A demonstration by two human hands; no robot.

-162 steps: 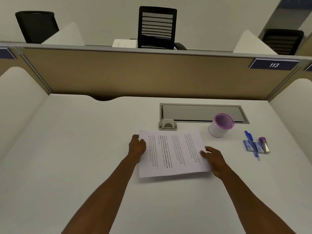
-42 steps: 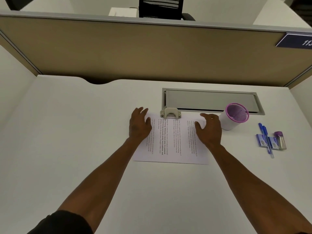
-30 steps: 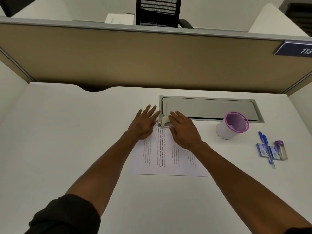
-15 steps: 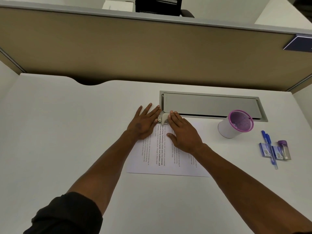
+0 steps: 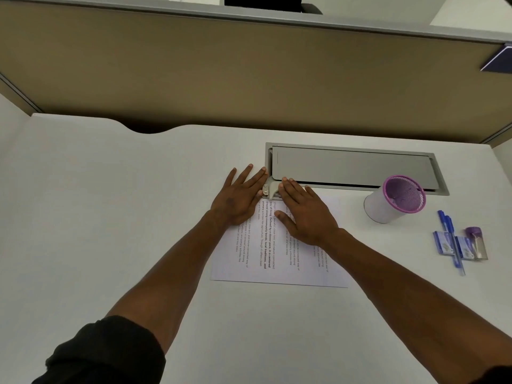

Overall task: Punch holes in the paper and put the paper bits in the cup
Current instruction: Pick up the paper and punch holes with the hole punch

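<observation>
With fingers straight and gripping nothing, the left hand (image 5: 238, 199) pins the printed white paper sheet (image 5: 277, 245) near the surface's far edge while the right hand (image 5: 306, 214) presses the small grey metal hole punch (image 5: 270, 189), likely cutting; the purple-rimmed white mesh cup (image 5: 394, 199) waits rightward.

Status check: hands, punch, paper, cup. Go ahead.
Left hand flat on paper, fingers straight. Right hand flat, fingers pressing hole punch at paper's far edge. Cup upright to the right, apart. Nothing in the way.
</observation>
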